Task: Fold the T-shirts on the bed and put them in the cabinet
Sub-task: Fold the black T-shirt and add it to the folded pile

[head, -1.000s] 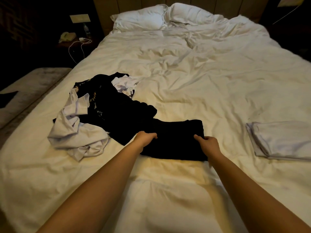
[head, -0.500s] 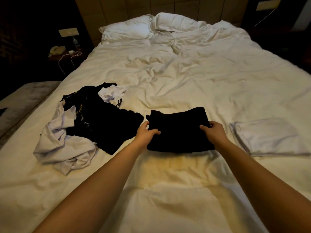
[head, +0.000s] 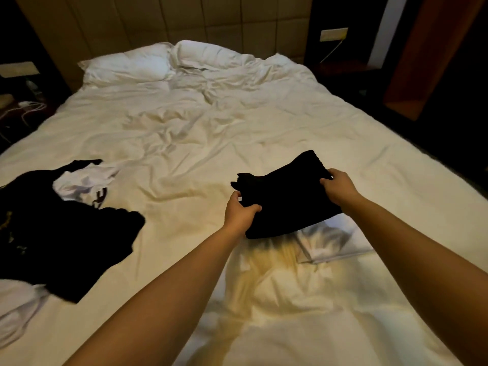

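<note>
A folded black T-shirt (head: 287,196) hangs above the bed (head: 184,143), tilted, held at both ends. My left hand (head: 241,212) grips its near left edge and my right hand (head: 339,186) grips its far right edge. Under it lies a folded white T-shirt (head: 332,241), partly hidden by the black one. At the left of the bed is a heap of unfolded black clothes (head: 60,233) with a crumpled white T-shirt (head: 81,182) on it and another white garment (head: 15,310) at the left edge.
Two white pillows (head: 163,62) lie against the padded headboard. A dark nightstand with white cables (head: 23,107) stands at the left. At the right are a wall socket plate (head: 333,34) and a brown wooden panel (head: 422,54). The duvet is wrinkled.
Both hands have lifted the folded black T-shirt off the bed and carried it right, over the folded white T-shirt. The view has swung right too.
</note>
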`<state>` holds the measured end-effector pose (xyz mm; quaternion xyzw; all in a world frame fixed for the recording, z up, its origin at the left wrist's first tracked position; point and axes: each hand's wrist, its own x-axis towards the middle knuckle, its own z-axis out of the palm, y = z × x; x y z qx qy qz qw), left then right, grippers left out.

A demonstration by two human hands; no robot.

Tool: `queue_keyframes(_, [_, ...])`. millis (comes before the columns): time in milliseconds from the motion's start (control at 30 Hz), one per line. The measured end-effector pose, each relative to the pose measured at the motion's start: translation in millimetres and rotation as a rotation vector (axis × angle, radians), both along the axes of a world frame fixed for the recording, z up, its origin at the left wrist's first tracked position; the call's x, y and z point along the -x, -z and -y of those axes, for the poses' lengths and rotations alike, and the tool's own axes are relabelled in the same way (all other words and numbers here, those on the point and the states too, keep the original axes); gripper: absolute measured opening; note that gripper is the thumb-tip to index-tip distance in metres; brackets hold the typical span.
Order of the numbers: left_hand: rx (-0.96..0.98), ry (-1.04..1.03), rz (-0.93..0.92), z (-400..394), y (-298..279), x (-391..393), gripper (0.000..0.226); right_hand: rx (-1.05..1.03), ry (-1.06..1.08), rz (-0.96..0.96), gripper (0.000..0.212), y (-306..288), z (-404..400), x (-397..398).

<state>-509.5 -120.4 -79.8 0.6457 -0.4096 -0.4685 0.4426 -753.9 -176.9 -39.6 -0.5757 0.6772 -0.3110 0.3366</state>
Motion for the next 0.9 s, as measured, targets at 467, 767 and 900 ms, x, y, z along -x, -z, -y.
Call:
queue_keyframes(467, [-0.146, -0.017, -0.188, 109.6, 30.1, 71.9, 0.054, 0.106, 0.192, 0.064, 0.026, 43.5, 94.5, 84.6])
queue_keyframes(767, [-0.102, 0.131, 0.193, 112.4, 60.2, 60.4, 0.067, 0.027, 0.164, -0.145, 0.037, 85.0, 102.9, 77.5])
queue_keyframes(900, [-0.064, 0.167, 0.351, 106.5, 55.3, 57.8, 0.07, 0.047, 0.126, -0.297, 0.055, 78.7, 96.3, 73.1])
